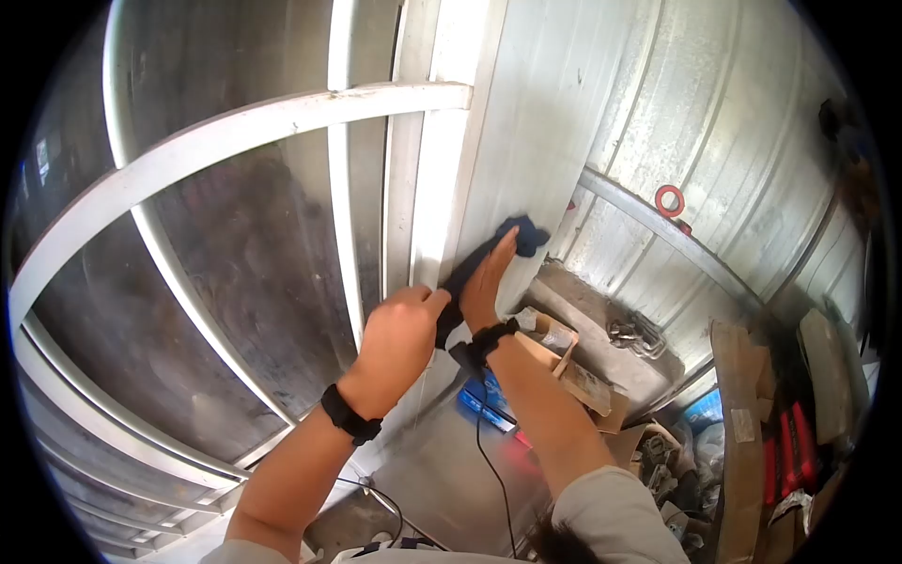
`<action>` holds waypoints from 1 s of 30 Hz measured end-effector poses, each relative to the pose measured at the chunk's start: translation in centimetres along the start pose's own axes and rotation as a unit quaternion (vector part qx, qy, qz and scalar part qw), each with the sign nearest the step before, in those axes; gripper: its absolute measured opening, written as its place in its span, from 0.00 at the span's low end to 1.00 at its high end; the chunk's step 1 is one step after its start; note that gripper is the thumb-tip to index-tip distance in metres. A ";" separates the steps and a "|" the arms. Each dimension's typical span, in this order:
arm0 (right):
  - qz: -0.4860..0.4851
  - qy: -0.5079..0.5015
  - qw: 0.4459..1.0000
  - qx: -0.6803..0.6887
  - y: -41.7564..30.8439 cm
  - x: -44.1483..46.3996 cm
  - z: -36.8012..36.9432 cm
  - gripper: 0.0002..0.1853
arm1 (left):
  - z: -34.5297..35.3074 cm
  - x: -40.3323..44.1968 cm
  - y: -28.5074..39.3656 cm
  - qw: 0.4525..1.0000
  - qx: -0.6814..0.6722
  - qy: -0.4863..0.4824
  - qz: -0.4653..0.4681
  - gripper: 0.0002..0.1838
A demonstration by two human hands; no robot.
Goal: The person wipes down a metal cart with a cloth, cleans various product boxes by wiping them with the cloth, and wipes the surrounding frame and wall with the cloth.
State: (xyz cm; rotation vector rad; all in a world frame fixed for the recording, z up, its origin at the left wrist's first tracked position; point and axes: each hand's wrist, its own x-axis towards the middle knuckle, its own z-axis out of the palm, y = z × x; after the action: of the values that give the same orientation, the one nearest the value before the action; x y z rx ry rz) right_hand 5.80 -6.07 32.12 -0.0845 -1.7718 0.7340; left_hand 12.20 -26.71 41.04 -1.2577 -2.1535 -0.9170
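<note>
A dark navy cloth (528, 237) lies bunched against the white wall panel (531, 103) beside the window frame. My right hand (487, 279) presses flat on it, fingers stretched out and pointing up. At the cloth's lower left edge, my left hand (402, 329) is closed, with thumb and fingers pinched on the fabric; its fingertips are partly hidden. Both wrists wear black bands, and a thin black cable (481, 442) hangs down from near the right one.
White window bars (343, 216) curve across dirty glass on the left. A red tape roll (669, 200) sits on a metal rail (648, 216). Below are an open cardboard box (564, 340), a concrete ledge (583, 301) with a chain-like metal bundle (639, 336), and clutter at right.
</note>
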 end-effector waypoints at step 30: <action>0.233 -0.061 0.970 -0.043 10.5 -14.2 1.2 0.32 | 11.3 -5.6 -0.3 0.978 0.098 -0.168 -0.072 0.10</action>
State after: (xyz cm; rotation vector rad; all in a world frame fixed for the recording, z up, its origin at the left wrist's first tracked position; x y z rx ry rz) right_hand 6.32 -4.08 14.54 -0.5384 -1.9245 1.0142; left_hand 13.76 -21.55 29.63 -1.2426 -2.5534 -0.5575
